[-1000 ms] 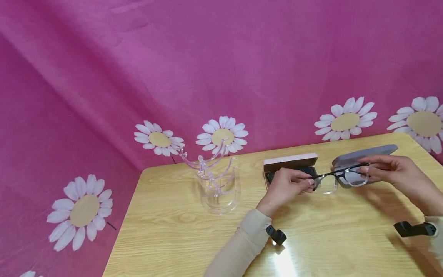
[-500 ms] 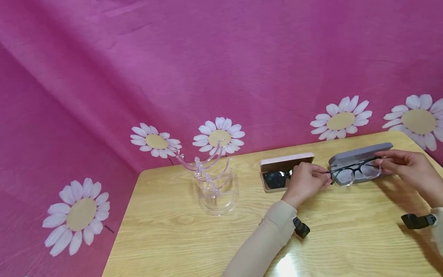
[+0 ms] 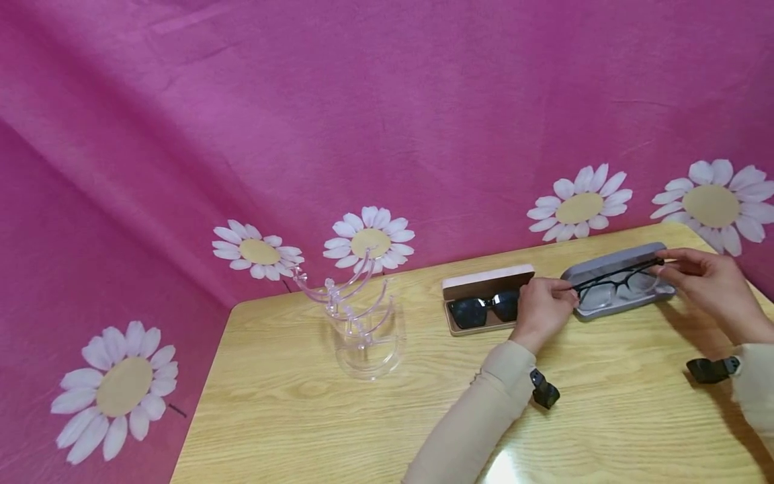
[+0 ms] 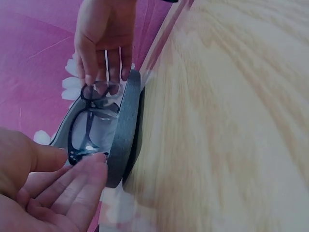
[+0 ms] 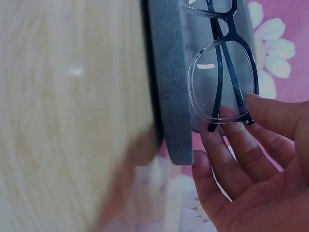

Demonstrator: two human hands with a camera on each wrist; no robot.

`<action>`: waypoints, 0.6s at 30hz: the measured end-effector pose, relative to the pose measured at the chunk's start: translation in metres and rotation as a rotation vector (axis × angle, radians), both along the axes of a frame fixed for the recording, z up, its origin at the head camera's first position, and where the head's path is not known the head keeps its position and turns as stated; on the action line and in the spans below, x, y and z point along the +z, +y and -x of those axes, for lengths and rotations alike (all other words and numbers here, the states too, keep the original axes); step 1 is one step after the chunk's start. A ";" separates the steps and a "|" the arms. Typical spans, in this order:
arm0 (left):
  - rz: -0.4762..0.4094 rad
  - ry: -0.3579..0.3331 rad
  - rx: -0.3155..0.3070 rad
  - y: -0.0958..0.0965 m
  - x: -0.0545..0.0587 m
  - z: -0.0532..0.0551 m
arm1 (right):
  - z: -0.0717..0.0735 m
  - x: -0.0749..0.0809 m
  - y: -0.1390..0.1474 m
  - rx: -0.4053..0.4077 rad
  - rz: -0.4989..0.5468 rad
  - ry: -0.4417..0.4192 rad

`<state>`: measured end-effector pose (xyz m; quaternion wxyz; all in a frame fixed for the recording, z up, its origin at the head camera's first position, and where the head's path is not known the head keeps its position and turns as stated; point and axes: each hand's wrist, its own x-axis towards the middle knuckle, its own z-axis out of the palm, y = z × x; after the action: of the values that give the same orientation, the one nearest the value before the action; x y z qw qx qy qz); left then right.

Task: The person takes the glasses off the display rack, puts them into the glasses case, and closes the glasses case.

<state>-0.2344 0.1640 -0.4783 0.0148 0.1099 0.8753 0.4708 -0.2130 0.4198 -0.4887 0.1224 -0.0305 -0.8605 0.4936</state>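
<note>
Eyeglasses [image 3: 598, 296] with a dark upper frame, clear lower rims and folded temples lie over the open grey glasses case [image 3: 631, 307], low at its mouth. My left hand [image 3: 544, 312] pinches their left end, thumb above and fingers below in the left wrist view. At the opposite end my right hand [image 3: 713, 289] holds the corner by a hinge. In the right wrist view, the right thumb [image 5: 270, 113] is on the dark frame, with fingers under the lens. Left of that case, dark sunglasses [image 3: 468, 313] rest in a second open case [image 3: 488, 280], partly behind my left hand.
A clear plastic tiered display stand [image 3: 363, 339] with curved arms stands on the wooden table [image 3: 338, 430], left of the cases. Behind the table hangs a pink cloth [image 3: 423, 134] with daisies. Each wrist wears a black strap device [image 3: 544, 390].
Both hands have brought the eyeglasses right and down from in front of the grey case into its mouth. The sunglasses, earlier hidden by my left hand, have come into sight.
</note>
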 end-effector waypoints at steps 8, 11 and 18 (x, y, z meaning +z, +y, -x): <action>0.100 -0.063 -0.044 0.004 0.002 -0.003 | 0.006 -0.011 0.005 -0.078 -0.166 -0.111; 0.134 -0.061 -0.066 0.004 0.003 -0.005 | 0.006 -0.013 0.006 -0.086 -0.176 -0.118; 0.260 -0.028 -0.138 0.002 0.003 -0.007 | 0.007 -0.014 0.007 -0.120 -0.186 -0.182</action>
<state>-0.2270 0.1664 -0.4753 0.0734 0.1605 0.9188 0.3529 -0.2198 0.4264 -0.5031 0.0753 -0.1152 -0.9066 0.3989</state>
